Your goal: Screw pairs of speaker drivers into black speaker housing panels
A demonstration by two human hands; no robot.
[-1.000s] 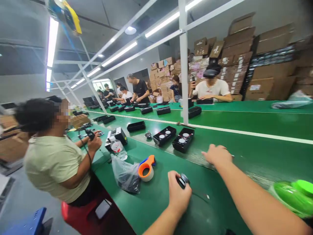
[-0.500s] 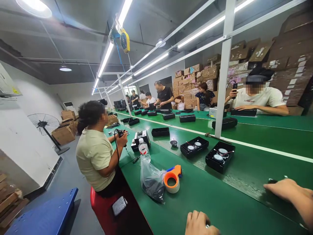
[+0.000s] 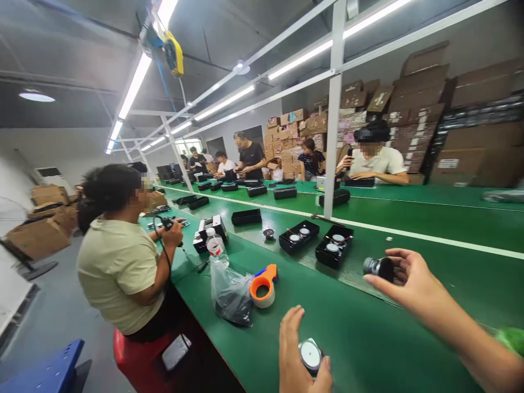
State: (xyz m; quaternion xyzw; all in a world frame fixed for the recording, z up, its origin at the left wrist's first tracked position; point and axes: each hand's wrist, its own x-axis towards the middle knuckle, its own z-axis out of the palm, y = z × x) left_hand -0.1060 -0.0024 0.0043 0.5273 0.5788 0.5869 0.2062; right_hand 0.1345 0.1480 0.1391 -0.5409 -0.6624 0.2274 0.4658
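Observation:
My left hand (image 3: 295,357) is at the bottom edge, fingers curled round a small round speaker driver (image 3: 310,355) with a pale face. My right hand (image 3: 409,281) is raised above the green belt (image 3: 368,333), holding a second small dark round speaker driver (image 3: 379,267) between thumb and fingers. Two open black speaker housings (image 3: 298,236) (image 3: 334,246), each with round drivers inside, sit on the belt just beyond my right hand.
An orange tape dispenser (image 3: 264,286) and a clear plastic bag (image 3: 229,292) lie to the left on the belt. A person in a pale shirt (image 3: 118,267) sits at left on a red stool. More workers, a white post (image 3: 332,125) and stacked cartons are behind.
My right hand has lifted off the belt with a dark driver in it. My left hand has turned its driver face up. The view has swung back rightward.

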